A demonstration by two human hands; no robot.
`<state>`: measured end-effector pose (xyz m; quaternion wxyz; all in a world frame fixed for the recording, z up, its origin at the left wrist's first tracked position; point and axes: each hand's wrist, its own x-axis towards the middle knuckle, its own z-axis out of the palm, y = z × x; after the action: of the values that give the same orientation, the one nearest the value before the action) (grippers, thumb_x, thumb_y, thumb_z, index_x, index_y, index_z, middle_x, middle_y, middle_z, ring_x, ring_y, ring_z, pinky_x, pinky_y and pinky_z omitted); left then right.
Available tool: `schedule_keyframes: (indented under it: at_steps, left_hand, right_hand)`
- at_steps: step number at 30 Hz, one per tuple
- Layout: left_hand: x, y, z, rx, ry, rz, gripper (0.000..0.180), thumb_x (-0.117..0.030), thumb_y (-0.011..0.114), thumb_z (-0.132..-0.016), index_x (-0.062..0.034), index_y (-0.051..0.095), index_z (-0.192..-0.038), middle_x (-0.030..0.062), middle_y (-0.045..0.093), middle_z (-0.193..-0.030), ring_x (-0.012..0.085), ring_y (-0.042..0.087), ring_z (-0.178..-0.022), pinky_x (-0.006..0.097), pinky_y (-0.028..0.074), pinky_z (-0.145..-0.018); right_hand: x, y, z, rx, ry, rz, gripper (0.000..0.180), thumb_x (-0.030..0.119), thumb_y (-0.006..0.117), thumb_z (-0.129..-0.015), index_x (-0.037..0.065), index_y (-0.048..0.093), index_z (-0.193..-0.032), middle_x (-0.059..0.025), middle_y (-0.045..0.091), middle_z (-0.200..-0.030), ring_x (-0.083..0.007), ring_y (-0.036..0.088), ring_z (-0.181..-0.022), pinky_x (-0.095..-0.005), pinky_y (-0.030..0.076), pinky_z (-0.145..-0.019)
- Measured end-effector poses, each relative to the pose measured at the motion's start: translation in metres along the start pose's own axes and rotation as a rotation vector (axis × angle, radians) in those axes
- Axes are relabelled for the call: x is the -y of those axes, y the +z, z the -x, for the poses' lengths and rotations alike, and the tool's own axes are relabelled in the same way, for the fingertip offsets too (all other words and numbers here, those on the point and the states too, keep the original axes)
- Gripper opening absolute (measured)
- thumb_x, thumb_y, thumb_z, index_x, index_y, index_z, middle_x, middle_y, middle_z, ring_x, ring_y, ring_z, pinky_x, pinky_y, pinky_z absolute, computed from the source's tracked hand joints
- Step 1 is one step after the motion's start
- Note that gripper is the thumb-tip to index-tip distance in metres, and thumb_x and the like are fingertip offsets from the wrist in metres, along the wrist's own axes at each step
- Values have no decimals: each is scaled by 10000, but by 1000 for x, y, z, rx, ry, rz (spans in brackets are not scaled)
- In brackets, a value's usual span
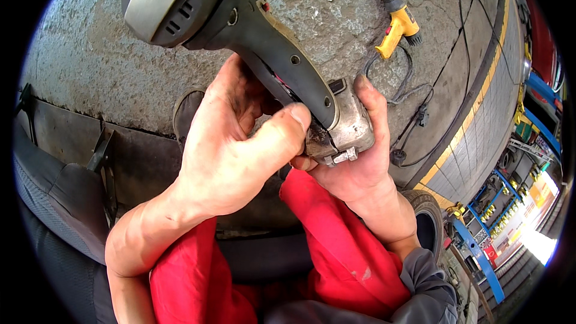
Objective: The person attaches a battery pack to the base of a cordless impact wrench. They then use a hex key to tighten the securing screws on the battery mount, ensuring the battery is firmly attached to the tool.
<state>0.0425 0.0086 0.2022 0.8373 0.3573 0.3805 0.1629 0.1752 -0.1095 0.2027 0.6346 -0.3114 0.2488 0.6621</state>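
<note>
A dark grey cordless power tool [264, 54] with a pistol grip is held up over my knees, its body toward the upper left. The picture's edge cuts off part of its head. Along the grip the housing halves stand slightly apart, and a thin red wire shows in the gap. At the grip's foot sits a worn, dirty silver battery pack [354, 126]. My left hand [234, 144] is closed round the lower grip, its thumb pressed near the battery joint. From the right, my right hand [366, 168] cups the battery pack, fingers partly hidden beneath it.
On the rough concrete floor [324, 18] lies a yellow heat gun [399, 27] with its cord [411, 84]. A tyre [423, 213] stands by my right arm. At left is a grey car seat [66, 198]. Shelving with blue frames [480, 252] is far right.
</note>
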Motion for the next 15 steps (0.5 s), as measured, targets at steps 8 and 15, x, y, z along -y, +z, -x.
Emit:
schedule_keyframes:
  at_steps: [8, 15]
  left_hand:
    - [1, -1, 2, -3, 5, -27, 502, -182, 710, -978, 66, 525, -1373, 138, 723, -1130, 172, 695, -782, 308, 589, -674]
    - [1, -1, 2, 15, 12, 7, 630, -238, 772, -974, 84, 497, -1440, 163, 728, -1181, 179, 709, -801, 307, 601, -653]
  right_hand:
    - [1, 1, 0, -20, 36, -42, 741, 670, 453, -1069, 12, 699, -1305, -164, 780, -1061, -335, 772, -903, -452, 616, -726]
    - [1, -4, 1, 38, 18, -47, 722, 658, 446, -1082, 29, 669, -1359, -146, 782, -1083, -332, 772, -913, -458, 624, -730]
